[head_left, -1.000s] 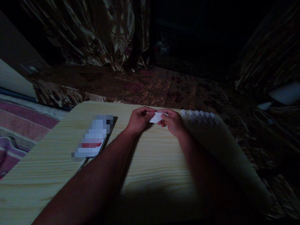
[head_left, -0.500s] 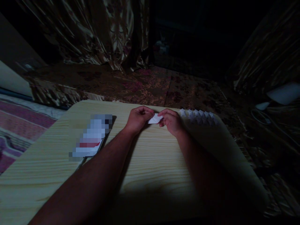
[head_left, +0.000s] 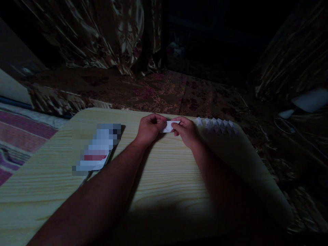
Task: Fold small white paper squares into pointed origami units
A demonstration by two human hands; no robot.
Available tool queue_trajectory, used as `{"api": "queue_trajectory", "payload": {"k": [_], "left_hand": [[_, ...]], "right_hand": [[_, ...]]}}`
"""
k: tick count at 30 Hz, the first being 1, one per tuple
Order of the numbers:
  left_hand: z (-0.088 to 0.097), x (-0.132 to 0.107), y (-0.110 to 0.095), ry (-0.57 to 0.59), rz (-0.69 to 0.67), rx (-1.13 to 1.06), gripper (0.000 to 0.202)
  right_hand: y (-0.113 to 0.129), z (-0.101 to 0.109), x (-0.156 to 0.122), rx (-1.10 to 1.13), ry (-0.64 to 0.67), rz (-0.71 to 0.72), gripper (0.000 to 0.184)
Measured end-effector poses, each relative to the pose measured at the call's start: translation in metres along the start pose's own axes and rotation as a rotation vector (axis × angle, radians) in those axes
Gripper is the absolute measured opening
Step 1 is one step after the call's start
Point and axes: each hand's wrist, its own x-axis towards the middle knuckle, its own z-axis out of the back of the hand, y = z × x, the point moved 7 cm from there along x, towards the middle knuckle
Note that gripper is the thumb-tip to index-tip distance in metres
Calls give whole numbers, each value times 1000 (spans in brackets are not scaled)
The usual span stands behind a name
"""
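Observation:
A small white folded paper (head_left: 167,127) is held between my two hands over the far part of the wooden table (head_left: 164,184). My left hand (head_left: 150,129) pinches its left end between thumb and fingers. On its right end, the thumb of my right hand (head_left: 185,129) presses on top with the fingers curled behind and below. A crease line shows across the paper's face. Just right of my right hand, several white folded paper stars (head_left: 216,125) lie in two rows near the table's far edge.
On the table's left lies a blurred-out flat object (head_left: 98,147) with a red band, beside my left forearm. Patterned curtains (head_left: 107,37) and a dark brocade-covered ledge (head_left: 143,90) stand beyond the table. Striped bedding (head_left: 20,136) is at the left; a white lamp-like object (head_left: 311,99) with a cable is at the right.
My right thumb has moved onto the paper's face, and the paper now looks flatter and turned more level. Both hands still hold it. The whole view has shifted slightly.

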Motion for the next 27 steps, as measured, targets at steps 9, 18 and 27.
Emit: {"api": "queue_trajectory", "payload": {"k": [9,18,27], "left_hand": [[-4,0,0,59,-8,-8,29],[-7,0,-2,118,-41,86,29],[-10,-1,-3,153,-67,160,21]], "right_hand": [[1,-1,0,-12,12,-6,23],[6,-5,-4,-86,10,-13,20],[10,-3,-5,-167,-35,37,11]]}}
